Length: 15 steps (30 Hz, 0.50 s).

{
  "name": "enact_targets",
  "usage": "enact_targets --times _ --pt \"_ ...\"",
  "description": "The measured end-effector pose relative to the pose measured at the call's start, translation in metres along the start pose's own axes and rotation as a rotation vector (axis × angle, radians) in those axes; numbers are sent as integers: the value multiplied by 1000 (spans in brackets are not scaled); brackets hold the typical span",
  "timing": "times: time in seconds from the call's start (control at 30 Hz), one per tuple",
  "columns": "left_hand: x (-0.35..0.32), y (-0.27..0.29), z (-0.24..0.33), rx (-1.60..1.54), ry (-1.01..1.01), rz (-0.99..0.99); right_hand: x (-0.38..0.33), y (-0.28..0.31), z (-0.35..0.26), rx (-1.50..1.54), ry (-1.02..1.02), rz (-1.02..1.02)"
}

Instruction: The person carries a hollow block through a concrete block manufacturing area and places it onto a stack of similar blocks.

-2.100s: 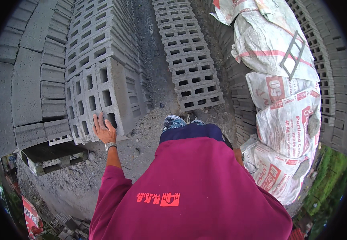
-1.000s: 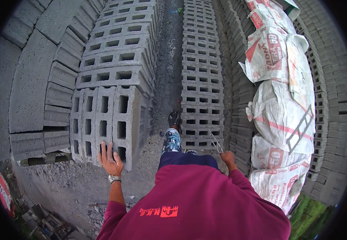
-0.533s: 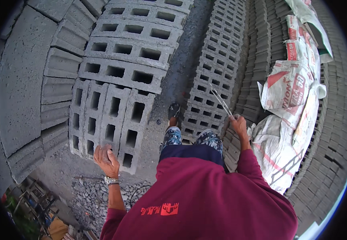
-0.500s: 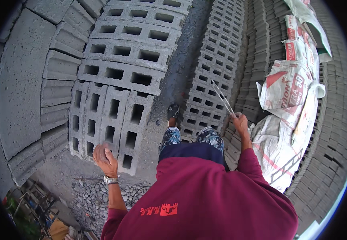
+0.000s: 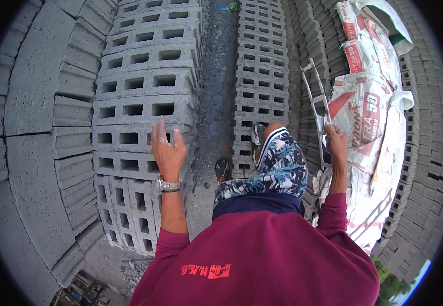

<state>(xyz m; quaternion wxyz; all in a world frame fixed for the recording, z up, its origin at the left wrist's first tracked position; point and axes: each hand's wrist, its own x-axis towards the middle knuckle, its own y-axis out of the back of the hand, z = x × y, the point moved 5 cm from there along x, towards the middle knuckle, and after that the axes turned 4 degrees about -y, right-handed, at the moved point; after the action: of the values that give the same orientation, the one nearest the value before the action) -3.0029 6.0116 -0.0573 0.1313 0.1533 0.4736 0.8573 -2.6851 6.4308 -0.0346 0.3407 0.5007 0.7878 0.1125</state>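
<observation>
The ladder-shaped metal frame (image 5: 313, 100) stands tilted at the fingers of the right hand (image 5: 337, 140), which are closed on its rail. The left hand (image 5: 169, 153), fingers apart, is over stacked hollow concrete blocks (image 5: 134, 95), contact undeterminable; grey ground (image 5: 216, 66) separates the block rows, with white-and-red sacks (image 5: 390, 127) at far right.

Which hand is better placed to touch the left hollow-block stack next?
Probably the left hand: it looks empty and is at that stack, while the right hand holds a metal frame.
</observation>
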Motion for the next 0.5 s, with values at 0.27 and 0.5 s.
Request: enact_targets --times 0.27,0.5 --pt "10 -46 10 317 148 -433 134 27 -94 80 14 -48" --pt "68 -34 -12 224 548 -717 143 52 -183 -8 -87 -188"
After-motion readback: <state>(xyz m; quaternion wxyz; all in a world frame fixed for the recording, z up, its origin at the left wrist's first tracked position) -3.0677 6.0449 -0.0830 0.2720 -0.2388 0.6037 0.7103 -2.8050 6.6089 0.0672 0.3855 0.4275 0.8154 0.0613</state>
